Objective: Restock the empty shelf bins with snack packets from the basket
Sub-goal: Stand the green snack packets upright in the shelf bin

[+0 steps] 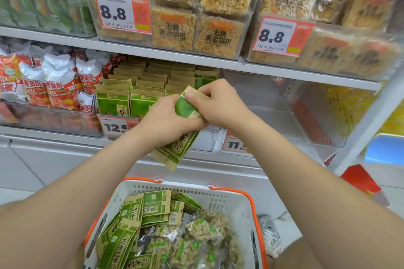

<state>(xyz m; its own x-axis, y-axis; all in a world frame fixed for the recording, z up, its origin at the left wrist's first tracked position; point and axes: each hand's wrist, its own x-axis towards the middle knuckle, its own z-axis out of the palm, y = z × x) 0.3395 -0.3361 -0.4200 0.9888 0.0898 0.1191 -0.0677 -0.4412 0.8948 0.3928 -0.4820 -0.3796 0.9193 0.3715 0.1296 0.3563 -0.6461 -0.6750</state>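
Seemingly to square them for shelving, the left hand [166, 120] clutches green packets [175, 152] above the basket [229, 195] while the right hand [216, 102] pinches the top one.

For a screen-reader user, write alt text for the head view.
A person's left grip and right grip hold green-and-tan paper snack packets before matching packets on a shelf, beside an empty clear plastic bin. Below sits a white plastic basket with orange handles, holding more packets.
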